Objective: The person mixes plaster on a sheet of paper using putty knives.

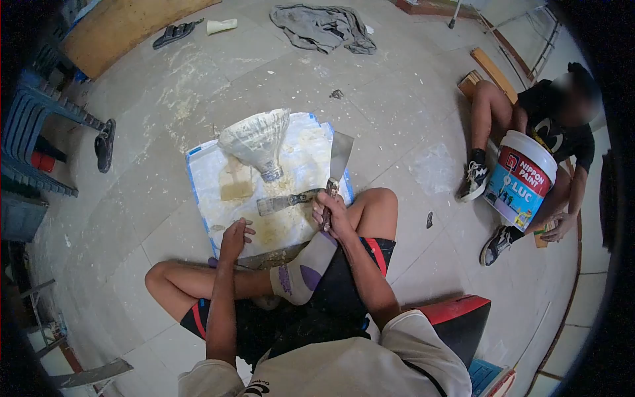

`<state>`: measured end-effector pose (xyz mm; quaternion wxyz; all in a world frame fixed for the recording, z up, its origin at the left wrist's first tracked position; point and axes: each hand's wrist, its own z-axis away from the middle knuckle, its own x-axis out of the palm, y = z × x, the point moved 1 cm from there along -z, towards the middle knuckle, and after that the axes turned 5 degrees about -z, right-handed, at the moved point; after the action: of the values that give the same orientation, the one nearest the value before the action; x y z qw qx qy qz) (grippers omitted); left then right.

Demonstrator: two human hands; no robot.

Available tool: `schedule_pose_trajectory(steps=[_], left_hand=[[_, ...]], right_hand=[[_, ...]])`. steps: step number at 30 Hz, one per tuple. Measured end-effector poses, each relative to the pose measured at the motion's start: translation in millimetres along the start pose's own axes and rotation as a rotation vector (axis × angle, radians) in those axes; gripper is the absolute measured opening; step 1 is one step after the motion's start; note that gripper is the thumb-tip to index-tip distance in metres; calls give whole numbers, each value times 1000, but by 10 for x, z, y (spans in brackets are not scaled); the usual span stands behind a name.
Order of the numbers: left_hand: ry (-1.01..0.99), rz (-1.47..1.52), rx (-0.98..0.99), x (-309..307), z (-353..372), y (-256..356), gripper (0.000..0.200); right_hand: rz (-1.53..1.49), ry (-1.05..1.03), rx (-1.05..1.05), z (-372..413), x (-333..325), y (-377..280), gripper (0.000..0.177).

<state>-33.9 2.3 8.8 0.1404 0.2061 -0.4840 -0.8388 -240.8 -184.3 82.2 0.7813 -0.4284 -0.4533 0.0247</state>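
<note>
My right hand (333, 215) is closed around a dark, putty-crusted handle (332, 187) that stands nearly upright. At its thumb is the handle of a putty knife (276, 204), whose smeared blade points left over the white sheet (307, 142). My left hand (237, 239) hovers by the sheet's near left edge, fingers loosely bent and apart, holding nothing. On the sheet lies a crusted, funnel-shaped white plastic piece (254, 140), its narrow end toward me. Tan putty (237, 187) is smeared beside it, with crumbs around the narrow end.
At right a seated person (555, 119) has a Nippon Paint bucket (521, 178) between the legs. A grey cloth (324, 26), a sandal (177, 33) and a white cup-like piece (221, 26) lie ahead. Stacked blue chairs (49, 126) stand left; a red-black cushion (456, 321) is behind right.
</note>
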Motion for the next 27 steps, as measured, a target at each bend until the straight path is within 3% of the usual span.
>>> schedule_pose_trajectory(steps=[2, 5, 6, 27], left_hand=[[-8, 1, -8, -33, -51, -62, 48], [-10, 2, -23, -25, -38, -3, 49], [-9, 2, -27, -21, -34, 21, 49], [0, 40, -56, 0, -8, 55, 43]], right_hand=[[9, 84, -25, -2, 76, -46, 24], [-366, -28, 75, -26, -6, -107, 27], [-443, -204, 115, -39, -47, -122, 22], [-410, -185, 161, -31, -48, -76, 28]])
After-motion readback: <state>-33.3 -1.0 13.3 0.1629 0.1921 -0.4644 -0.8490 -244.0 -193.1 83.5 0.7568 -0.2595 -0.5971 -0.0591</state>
